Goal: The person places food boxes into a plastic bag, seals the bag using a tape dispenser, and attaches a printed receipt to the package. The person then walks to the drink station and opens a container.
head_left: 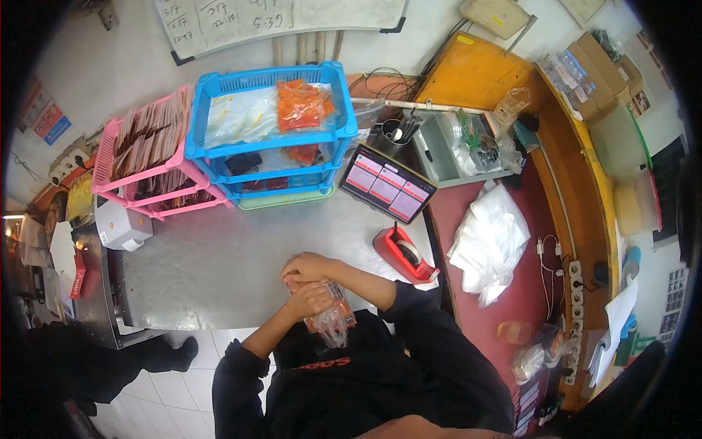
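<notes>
A clear plastic pouch with orange-brown print (338, 319) is held in front of my body at the near edge of the metal table. My left hand (310, 299) is closed on its upper left part, the fingers wrapped over it. Just beyond, my right hand (307, 268) reaches across from the right, its fingers bent in at the pouch's top end beside the left hand. What those right fingertips pinch is hidden. The pouch's crinkled clear end hangs toward my dark shirt.
A red tape dispenser (406, 254) and a tablet (387, 183) stand right of my hands. Blue stacked baskets (270, 146) and pink baskets (157, 186) hold packets at the back. White plastic bags (491, 241) lie on the red surface. A person's dark-clad leg (157, 355) shows at left.
</notes>
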### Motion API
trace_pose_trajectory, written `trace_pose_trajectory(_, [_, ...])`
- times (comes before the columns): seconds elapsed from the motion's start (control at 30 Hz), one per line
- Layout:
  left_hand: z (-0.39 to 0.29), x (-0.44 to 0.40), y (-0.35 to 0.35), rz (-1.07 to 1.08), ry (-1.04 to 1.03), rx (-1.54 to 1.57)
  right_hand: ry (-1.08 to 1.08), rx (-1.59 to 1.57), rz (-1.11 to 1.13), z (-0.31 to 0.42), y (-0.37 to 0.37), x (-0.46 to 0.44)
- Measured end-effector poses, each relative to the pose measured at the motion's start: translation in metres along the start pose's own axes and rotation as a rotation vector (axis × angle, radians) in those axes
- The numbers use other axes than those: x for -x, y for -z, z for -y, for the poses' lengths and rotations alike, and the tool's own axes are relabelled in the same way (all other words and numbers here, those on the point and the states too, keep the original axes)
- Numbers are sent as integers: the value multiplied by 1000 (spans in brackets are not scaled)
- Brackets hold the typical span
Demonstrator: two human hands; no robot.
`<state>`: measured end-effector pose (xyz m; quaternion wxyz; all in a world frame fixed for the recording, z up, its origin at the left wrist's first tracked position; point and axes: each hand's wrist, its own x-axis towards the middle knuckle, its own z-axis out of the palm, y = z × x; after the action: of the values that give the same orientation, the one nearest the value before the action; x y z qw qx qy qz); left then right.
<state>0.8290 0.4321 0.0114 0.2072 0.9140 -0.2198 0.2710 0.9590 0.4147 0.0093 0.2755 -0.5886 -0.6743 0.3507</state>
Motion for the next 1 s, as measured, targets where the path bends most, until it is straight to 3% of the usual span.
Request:
trace_pose_trajectory(0.03, [-1, -9, -2, -70, 15, -28, -150, -87, 185, -4, 4, 2])
trace_pose_trajectory(0.07, [-2, -14, -6, -64, 20, -36, -139, -90, 187, -12, 12, 7])
trace_pose_trajectory(0.13, [-7, -17, -13, -58, 405, -102, -191, 5, -73, -28, 26, 28])
trace_pose_trajectory(0.17, [-6, -21, -16, -53, 414, -109, -182, -2, -67, -33, 32, 41])
trace_pose_trajectory(0.23, [1, -29, -22, -174, 757, -282, -288, 0, -505, -38, 38, 73])
trace_pose_trajectory(0.3, [13, -29, -39, -223, 893, -303, -437, -97, -776, -32, 27, 106])
trace_pose_trajectory(0.37, [22, -30, -52, -281, 1028, -319, -611, -165, -585, -7, 11, 147])
trace_pose_trajectory(0.43, [22, -30, -60, -398, 1365, -407, -249, -304, -141, 8, 11, 183])
trace_pose_trajectory(0.47, [22, -29, -64, -395, 1376, -402, -256, -307, -132, 16, 27, 191])
trace_pose_trajectory(0.53, [27, -30, -72, -1052, 1423, 181, -192, -610, 93, 20, 80, 193])
trace_pose_trajectory(0.57, [25, -37, -73, -1062, 1421, 191, -207, -615, -217, 6, 115, 193])
trace_pose_trajectory(0.63, [18, -50, -65, -1105, 1397, -31, -458, -424, -810, -38, 196, 189])
trace_pose_trajectory(0.67, [18, -45, -65, -1108, 1388, -30, -404, -151, -1089, -92, 224, 190])
trace_pose_trajectory(0.7, [20, -37, -63, -987, 1431, -132, -604, 104, -1099, -114, 259, 197])
trace_pose_trajectory(0.73, [21, -34, -62, -865, 1472, -237, -888, 406, -890, -160, 280, 210])
trace_pose_trajectory(0.8, [19, -44, -57, -962, 1458, -183, -1271, 588, -392, -184, 306, 217])
trace_pose_trajectory(0.87, [17, -40, -57, -1047, 1452, -132, -1318, 554, -317, -197, 308, 217])
trace_pose_trajectory(0.97, [22, -4, -76, -931, 1403, -215, -1338, 536, -129, -200, 312, 213])
trace_pose_trajectory(1.0, [22, 5, -79, -625, 1381, -518, -1321, 528, -97, -201, 311, 213])
